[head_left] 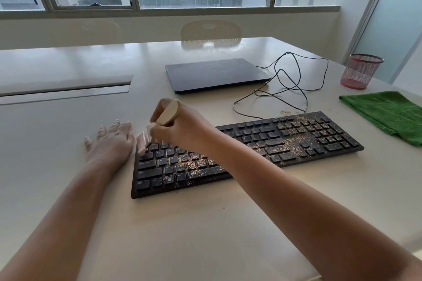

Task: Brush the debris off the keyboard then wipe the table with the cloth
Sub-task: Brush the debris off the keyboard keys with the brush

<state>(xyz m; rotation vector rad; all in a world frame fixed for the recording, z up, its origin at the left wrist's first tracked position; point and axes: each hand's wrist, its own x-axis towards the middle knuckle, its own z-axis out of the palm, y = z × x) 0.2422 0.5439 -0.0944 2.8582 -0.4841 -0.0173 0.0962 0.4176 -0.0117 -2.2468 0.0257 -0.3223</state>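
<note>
Keyboard (pixel 246 150) beside flat left hand (pixel 112 141); right hand (pixel 180 128) grips brush (pixel 167 113).

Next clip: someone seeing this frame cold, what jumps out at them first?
Likely the black keyboard at centre, strewn with pale crumbs, thickest on its right half. Next, the right hand gripping a wooden-handled brush with its bristles on the keyboard's upper-left keys, while the left hand lies flat on the table beside it. The bright green cloth at the right edge also draws attention.

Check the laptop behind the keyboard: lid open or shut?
Shut. The laptop lies flat on the table with its dark lid down; no screen or keys of its own show.
</note>
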